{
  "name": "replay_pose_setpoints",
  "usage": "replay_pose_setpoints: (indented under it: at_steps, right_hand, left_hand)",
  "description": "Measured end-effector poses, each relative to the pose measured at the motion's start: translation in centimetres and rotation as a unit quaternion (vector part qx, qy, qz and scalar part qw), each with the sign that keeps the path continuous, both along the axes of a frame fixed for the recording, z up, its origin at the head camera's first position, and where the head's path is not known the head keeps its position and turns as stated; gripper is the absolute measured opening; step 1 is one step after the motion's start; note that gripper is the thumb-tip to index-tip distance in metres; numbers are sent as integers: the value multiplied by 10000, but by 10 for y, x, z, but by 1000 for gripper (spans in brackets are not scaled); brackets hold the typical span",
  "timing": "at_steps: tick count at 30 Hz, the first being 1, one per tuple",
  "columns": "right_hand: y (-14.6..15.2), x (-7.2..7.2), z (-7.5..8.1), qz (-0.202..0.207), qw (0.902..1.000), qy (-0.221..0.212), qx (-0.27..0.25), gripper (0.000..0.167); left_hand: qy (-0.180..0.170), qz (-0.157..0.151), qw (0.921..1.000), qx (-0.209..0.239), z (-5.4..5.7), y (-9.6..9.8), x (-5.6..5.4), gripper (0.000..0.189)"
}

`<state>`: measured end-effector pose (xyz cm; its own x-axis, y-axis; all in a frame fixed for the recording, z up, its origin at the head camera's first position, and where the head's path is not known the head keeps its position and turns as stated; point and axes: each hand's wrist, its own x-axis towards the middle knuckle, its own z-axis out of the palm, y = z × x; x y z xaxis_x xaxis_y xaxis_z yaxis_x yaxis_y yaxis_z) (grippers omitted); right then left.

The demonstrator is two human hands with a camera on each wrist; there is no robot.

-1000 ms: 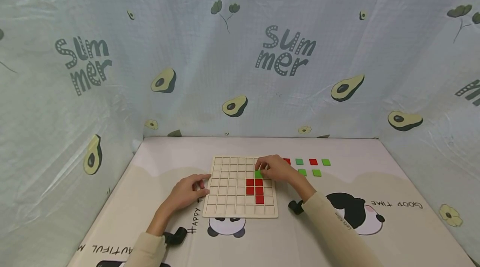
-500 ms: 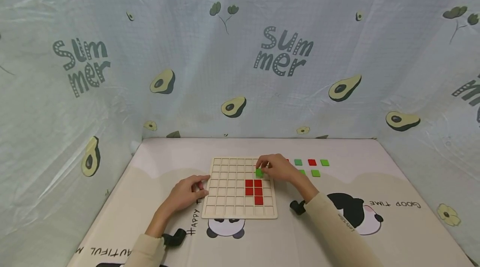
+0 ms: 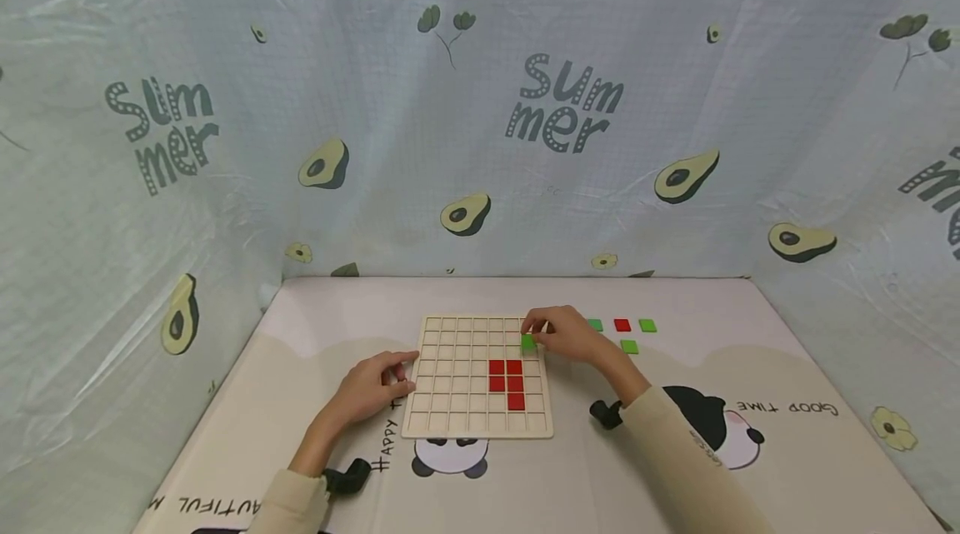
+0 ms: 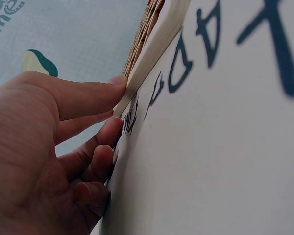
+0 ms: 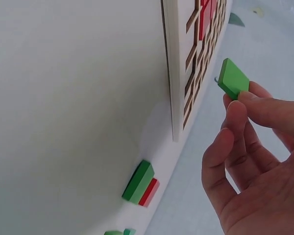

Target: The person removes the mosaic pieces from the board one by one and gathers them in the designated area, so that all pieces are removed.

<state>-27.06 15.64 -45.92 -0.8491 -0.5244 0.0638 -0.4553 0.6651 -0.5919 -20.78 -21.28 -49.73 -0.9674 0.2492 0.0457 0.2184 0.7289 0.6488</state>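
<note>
A pale wooden board (image 3: 447,376) with a square grid lies flat on the table. My right hand (image 3: 566,334) pinches a green square tile (image 3: 528,342) over the board's far right part. In the right wrist view the green tile (image 5: 233,78) is between thumb and fingertips, tilted and clear of the grid. Several red tiles (image 3: 515,384) sit in cells on the right half of the board. At the board's left edge my left hand (image 3: 369,386) touches the rim with thumb and index finger; the thumb (image 4: 95,95) meets the wooden edge (image 4: 154,51) in the left wrist view.
Right of the board lie several loose tiles, among them a red tile (image 3: 622,325), a green tile (image 3: 629,346) and a bluish-green tile (image 3: 595,325). My right hand partly hides this group. A printed cloth (image 3: 600,476) covers the table, and patterned sheets (image 3: 375,101) hang around it.
My right hand has lifted the green tile from a cell above the red ones and shifted slightly right with it. My left hand stays at the board's edge.
</note>
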Motion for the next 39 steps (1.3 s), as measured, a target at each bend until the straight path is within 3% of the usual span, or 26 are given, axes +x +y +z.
replay_pose_setpoints:
  at_steps: [24,39]
  right_hand:
    - [42,4,6,-353,9993,64,42,18]
    - [70,4,-1,-514,9987,-66,-26,17]
  left_hand:
    - [33,-5,10000,75,0,0,0,46]
    - [-22,5,9999,98,0,-1,-1,47]
